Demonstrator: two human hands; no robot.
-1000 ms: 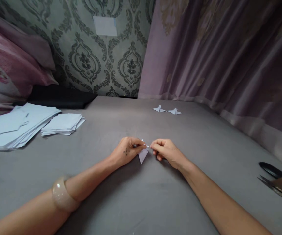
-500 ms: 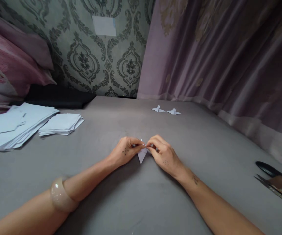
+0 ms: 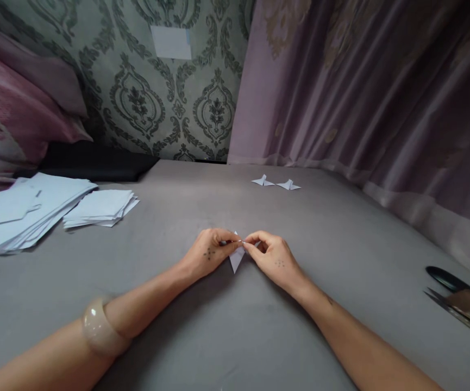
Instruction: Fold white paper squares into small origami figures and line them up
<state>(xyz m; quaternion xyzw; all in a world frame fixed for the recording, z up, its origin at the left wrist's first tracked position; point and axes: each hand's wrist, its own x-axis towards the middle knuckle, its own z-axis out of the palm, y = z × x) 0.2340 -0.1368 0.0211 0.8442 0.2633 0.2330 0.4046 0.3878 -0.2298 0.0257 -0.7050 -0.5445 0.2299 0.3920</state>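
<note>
Between my two hands is a small folded white paper [image 3: 237,260], one pointed corner aimed down toward me. My left hand [image 3: 212,250] pinches its upper part between thumb and fingertips. From the other side my right hand [image 3: 273,255] closes thumb and forefinger on the same paper, tips almost meeting the left ones. The fingers hide much of the upper folds. Farther back on the grey table [image 3: 186,206], two folded paper figures [image 3: 263,181] with pointed wings stand side by side.
To the left lie a stack of large white sheets [image 3: 35,209] and a stack of smaller paper pieces [image 3: 100,207]. Behind them is a dark folded cloth [image 3: 96,163]. Scissors [image 3: 446,301] and a dark oval object [image 3: 444,277] lie at the right edge. A curtain [image 3: 320,108] hangs along the back right.
My right hand has turned slightly and its fingers have drawn closer together on the paper. The left hand and the paper have stayed nearly in place.
</note>
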